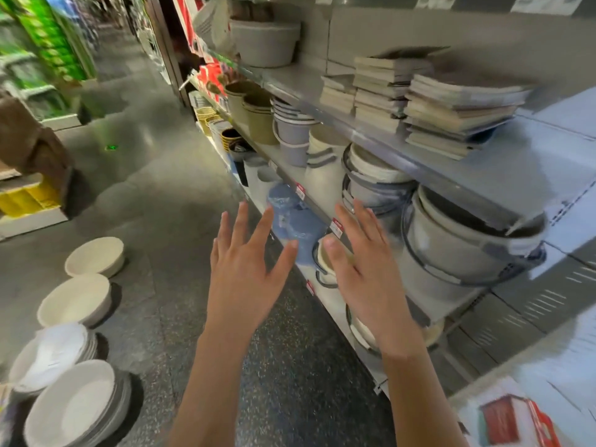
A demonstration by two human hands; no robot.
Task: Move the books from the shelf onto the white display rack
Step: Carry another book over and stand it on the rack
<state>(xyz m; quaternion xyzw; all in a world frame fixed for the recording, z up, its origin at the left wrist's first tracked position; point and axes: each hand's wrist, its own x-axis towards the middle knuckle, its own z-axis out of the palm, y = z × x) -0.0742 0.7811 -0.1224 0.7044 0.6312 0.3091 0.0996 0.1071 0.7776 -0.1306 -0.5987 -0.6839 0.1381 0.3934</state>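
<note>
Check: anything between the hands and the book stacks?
Head view: hands sit low; stacked grey buckets and the shelf edge lie between them and the books.

floor (154,195): grey speckled, shiny | grey metal shelving (503,175) right | aisle recedes, blurred

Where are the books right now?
In the head view, the books sit in three stacks on the grey shelf at upper right, above the stacked buckets.
</note>
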